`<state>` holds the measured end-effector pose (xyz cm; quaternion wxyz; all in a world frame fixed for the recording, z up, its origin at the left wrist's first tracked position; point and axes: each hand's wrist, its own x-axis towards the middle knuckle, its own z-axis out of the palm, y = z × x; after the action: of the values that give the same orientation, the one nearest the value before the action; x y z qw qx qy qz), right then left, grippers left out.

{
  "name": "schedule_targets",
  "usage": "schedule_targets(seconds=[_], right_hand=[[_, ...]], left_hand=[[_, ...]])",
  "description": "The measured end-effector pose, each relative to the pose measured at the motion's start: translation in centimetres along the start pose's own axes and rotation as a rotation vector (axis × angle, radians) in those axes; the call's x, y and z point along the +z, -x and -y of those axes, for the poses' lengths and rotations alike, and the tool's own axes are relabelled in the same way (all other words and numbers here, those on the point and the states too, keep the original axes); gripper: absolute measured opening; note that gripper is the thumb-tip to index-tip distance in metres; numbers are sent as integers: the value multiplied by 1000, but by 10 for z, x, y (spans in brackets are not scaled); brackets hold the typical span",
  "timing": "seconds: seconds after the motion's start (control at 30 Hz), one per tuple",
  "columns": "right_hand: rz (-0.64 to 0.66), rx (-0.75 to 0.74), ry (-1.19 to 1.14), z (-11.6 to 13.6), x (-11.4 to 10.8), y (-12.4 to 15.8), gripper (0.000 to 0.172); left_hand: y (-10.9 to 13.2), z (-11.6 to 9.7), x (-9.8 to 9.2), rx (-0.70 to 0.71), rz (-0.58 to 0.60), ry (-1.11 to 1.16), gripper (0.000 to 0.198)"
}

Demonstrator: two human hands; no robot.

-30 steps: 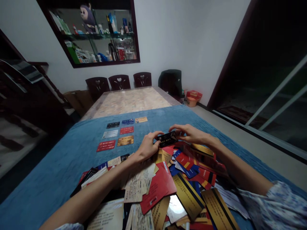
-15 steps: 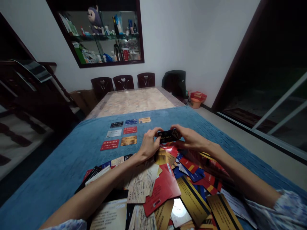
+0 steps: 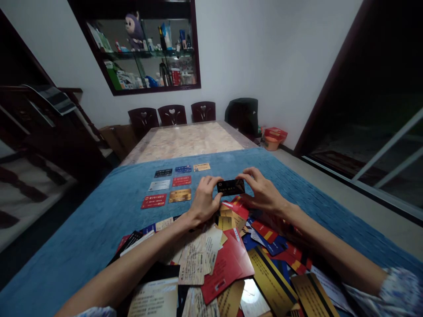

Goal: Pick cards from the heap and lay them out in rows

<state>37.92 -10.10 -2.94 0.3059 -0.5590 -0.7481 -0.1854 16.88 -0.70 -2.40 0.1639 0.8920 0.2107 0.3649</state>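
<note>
Between both hands, above the heap, a black card [image 3: 230,187] with pale lettering is held up with its printed side towards me. My left hand [image 3: 205,200] pinches its left edge between thumb and fingers. At the card's right end, my right hand [image 3: 262,189] grips with fingertips on the upper corner; its thumb is partly hidden. Below lies a loose pile of cards, among them a red card [image 3: 228,264], a gold card with a dark stripe [image 3: 269,277] and cream cards [image 3: 191,257]. Beyond my left hand several cards lie in rows, including a red card [image 3: 153,201] and a gold card [image 3: 180,196].
A blue cloth [image 3: 99,211] covers the near part of the table, with a patterned tabletop [image 3: 194,136] beyond. Dark chairs [image 3: 172,115] stand at the far end. An orange bucket [image 3: 272,143] sits on the floor to the right.
The black card is tilted more upright and level, its face turned towards me. The right-hand fingers have shifted slightly on its edge. The whole view has moved a little.
</note>
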Motion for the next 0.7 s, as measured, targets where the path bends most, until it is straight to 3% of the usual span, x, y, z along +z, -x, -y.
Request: schedule_targets(seconds=[0.27,0.7], right_hand=[[-32,-34,11,3,-1,-1,42],[31,-30,-54,0,6,-1,48]], left_hand=[[6,3,-1,113,40,-200,53],[5,12,-6,102,137,-293,55]])
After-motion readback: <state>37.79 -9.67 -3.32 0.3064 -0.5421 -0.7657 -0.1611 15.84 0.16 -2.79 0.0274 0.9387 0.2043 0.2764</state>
